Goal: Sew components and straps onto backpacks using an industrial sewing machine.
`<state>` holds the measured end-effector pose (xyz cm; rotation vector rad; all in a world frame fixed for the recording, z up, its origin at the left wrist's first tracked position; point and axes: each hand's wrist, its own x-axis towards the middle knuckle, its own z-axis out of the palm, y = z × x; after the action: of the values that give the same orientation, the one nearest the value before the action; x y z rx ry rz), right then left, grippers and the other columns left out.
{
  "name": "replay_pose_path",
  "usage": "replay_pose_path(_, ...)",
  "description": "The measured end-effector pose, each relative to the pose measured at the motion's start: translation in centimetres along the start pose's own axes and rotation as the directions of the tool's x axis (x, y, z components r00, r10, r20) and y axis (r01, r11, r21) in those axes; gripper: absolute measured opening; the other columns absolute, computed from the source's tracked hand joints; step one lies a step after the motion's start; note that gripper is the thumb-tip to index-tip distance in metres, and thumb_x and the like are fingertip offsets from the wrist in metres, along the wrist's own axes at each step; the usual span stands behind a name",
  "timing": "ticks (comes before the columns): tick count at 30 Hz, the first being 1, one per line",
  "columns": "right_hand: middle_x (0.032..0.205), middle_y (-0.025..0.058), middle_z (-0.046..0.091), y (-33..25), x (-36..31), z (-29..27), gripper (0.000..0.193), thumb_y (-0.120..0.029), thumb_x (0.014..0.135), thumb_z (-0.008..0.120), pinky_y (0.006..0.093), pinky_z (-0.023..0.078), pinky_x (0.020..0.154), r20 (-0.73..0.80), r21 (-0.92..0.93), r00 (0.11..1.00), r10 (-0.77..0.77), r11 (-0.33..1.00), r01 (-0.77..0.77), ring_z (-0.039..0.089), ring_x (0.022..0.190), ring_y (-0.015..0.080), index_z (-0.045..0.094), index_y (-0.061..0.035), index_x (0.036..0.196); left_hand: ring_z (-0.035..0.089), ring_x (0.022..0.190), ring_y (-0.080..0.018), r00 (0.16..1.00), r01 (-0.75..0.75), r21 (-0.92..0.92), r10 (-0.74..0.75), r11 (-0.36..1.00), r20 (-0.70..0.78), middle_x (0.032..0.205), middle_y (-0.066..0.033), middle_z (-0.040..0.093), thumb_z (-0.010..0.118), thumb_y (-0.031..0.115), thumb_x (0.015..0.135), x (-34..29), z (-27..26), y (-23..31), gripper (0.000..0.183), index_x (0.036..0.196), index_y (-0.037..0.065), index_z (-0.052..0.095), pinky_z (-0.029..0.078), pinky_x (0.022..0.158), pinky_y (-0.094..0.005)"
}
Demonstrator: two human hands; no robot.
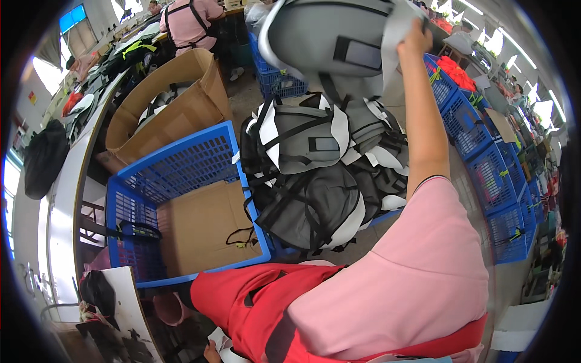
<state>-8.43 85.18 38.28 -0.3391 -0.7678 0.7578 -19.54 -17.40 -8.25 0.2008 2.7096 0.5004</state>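
Note:
My right arm stretches far forward, and my right hand (415,40) is closed on the white edge of a grey backpack panel (321,42). The panel is lifted above the pile and blurred at its lower edge. Below it lies a heap of grey and black backpack pieces, among them a grey backpack (302,136) with white side flaps and a dark mesh piece (315,202) with black straps. At the lower edge my left hand (212,352) is only partly visible, beside white fabric (225,346); its grip is mostly hidden.
Left of the heap stands a blue plastic crate (233,264) with cardboard and a thin black cord inside. Behind it is a large cardboard box (181,136). A long worktable (72,175) runs along the left. Blue crates (493,175) line the right. Another person (192,27) sits ahead.

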Motion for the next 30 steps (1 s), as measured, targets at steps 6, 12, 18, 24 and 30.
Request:
replay_pose_path(6, 0.109, 0.0162, 0.065, 7.8, -5.9, -17.0, 0.044, -0.013, 0.084, 0.071, 0.0331, 0.058, 0.064, -0.36, -0.258, 0.931, 0.054, 0.954, -0.155, 0.068, 0.083, 0.0247, 0.052, 0.0047, 0.12, 0.059, 0.084, -0.0381, 0.995, 0.04, -0.186, -0.057, 0.982, -0.086, 0.089, -0.0224, 0.066, 0.046, 0.05, 0.097, -1.0, 0.1, 0.9, 0.056, 0.096, -0.001, 0.069, 0.044, 0.074, -0.0459)
replay_pose_path(12, 0.09, 0.0153, 0.063, 16.4, -23.7, -27.2, 0.032, -0.012, 0.084, 0.069, 0.0297, 0.058, 0.051, -0.641, 0.076, 0.32, 0.698, 0.472, -0.878, 0.065, 0.062, 0.0238, 0.051, 0.0046, 0.105, 0.057, 0.08, -0.0373, 0.985, 0.173, -0.048, -0.174, 0.984, 0.002, 0.087, -0.0237, 0.065, 0.049, 0.053, 0.095, -0.6, -0.7, 1.6, 0.059, 0.093, -0.003, 0.069, 0.043, 0.074, -0.0462)
replay_pose_path(18, 0.073, 0.0113, 0.063, 18.0, -24.1, -26.1, 0.023, -0.02, 0.092, 0.062, 0.0264, 0.053, 0.046, -0.363, -0.05, 0.294, 0.884, 0.297, -0.954, 0.063, 0.056, 0.0203, 0.057, 0.0015, 0.089, 0.058, 0.089, -0.0351, 0.948, 0.317, -0.227, -0.316, 0.921, 0.04, 0.097, -0.0243, 0.067, 0.054, 0.051, 0.093, -1.7, -2.1, 4.1, 0.059, 0.101, -0.006, 0.067, 0.044, 0.082, -0.0426)
replay_pose_path(24, 0.067, 0.0053, 0.061, 14.2, -29.5, -20.1, 0.026, -0.027, 0.095, 0.059, 0.0235, 0.043, 0.043, 0.001, -0.682, 0.503, 0.864, 0.369, -0.632, 0.057, 0.052, 0.0115, 0.059, -0.0044, 0.081, 0.061, 0.095, -0.0344, 0.934, 0.349, -0.547, -0.33, 0.761, 0.135, 0.103, -0.0228, 0.068, 0.052, 0.046, 0.094, -3.0, -3.4, 8.1, 0.053, 0.107, -0.003, 0.067, 0.046, 0.087, -0.0409)
replay_pose_path(30, 0.082, 0.0059, 0.065, -0.7, -53.0, -9.6, 0.023, -0.024, 0.092, 0.061, 0.0259, 0.051, 0.056, 0.59, -0.795, -0.463, 0.662, 0.376, -0.476, 0.062, 0.065, 0.0137, 0.06, -0.0055, 0.106, 0.061, 0.101, -0.0255, 0.891, 0.2, -0.903, -0.453, 0.381, 0.006, 0.112, -0.0145, 0.062, 0.061, 0.015, 0.084, -6.2, -8.0, 10.5, 0.042, 0.12, -0.005, 0.054, 0.05, 0.087, -0.0376)
